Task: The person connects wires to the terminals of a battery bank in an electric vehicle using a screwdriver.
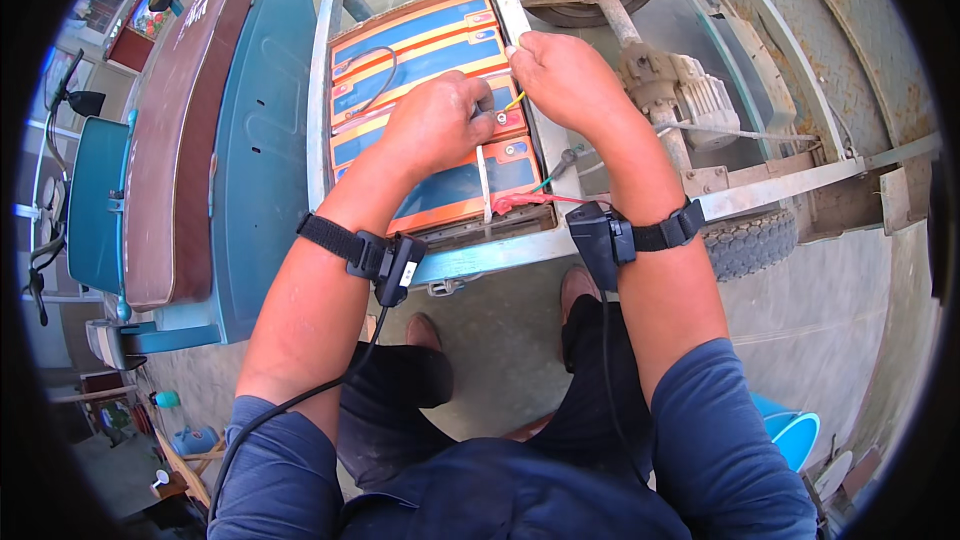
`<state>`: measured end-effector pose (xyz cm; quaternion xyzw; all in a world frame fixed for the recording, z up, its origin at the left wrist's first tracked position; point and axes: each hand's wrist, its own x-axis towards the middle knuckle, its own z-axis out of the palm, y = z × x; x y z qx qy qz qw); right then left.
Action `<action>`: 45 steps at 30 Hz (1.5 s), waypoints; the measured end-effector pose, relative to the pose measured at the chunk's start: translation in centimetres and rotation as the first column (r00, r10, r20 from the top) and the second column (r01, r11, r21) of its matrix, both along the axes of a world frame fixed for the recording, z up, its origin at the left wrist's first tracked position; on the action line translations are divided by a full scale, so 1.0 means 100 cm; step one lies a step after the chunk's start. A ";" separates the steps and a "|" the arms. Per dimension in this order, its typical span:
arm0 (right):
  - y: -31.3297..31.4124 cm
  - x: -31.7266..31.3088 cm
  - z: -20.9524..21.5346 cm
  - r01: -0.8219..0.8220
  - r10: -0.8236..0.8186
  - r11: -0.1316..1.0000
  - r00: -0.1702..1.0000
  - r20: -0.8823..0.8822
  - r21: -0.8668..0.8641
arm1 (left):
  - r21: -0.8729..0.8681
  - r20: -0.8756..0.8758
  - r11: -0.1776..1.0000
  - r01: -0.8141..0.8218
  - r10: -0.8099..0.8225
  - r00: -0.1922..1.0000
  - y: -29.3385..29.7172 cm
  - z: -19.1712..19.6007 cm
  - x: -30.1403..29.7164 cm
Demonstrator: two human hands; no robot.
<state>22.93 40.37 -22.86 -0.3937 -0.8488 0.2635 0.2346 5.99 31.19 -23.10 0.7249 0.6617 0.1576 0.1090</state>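
My left hand (440, 125) is closed in a pinch over the orange and blue batteries (450, 192), which sit in a metal frame. Below its fingertips a thin white strip (486, 185) runs toward me across the nearest battery; whether the fingers grip it is hidden. My right hand (568, 78), also closed, is at the frame's right rail (510, 5), its fingertips together; what they hold cannot be made out. Between the hands, a short yellow wire (515, 100) rises from a battery terminal. A red-wrapped wire end (520, 202) and a green wire (546, 182) lie near the closest battery.
A brown seat (175, 140) on a blue body panel (270, 110) stands at left. To the right are an axle with a motor housing (690, 100) and a tyre (750, 240). Black-cabled devices (385, 265) are strapped to both wrists. A blue bucket (790, 432) stands lower right.
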 end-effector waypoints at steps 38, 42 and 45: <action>0.003 -0.005 -0.006 0.004 -0.003 1.000 0.999 -0.046 0.013 | 0.012 -0.128 0.999 0.041 -0.039 0.991 0.004 -0.007 0.011; 0.001 -0.004 -0.002 0.017 -0.017 1.000 1.000 -0.022 0.013 | 0.008 -0.147 0.999 0.035 -0.033 0.989 0.005 -0.008 0.013; 0.000 -0.006 -0.002 0.028 -0.028 1.000 0.999 -0.039 -0.010 | 0.008 -0.118 1.000 0.017 -0.016 0.993 0.004 -0.007 0.012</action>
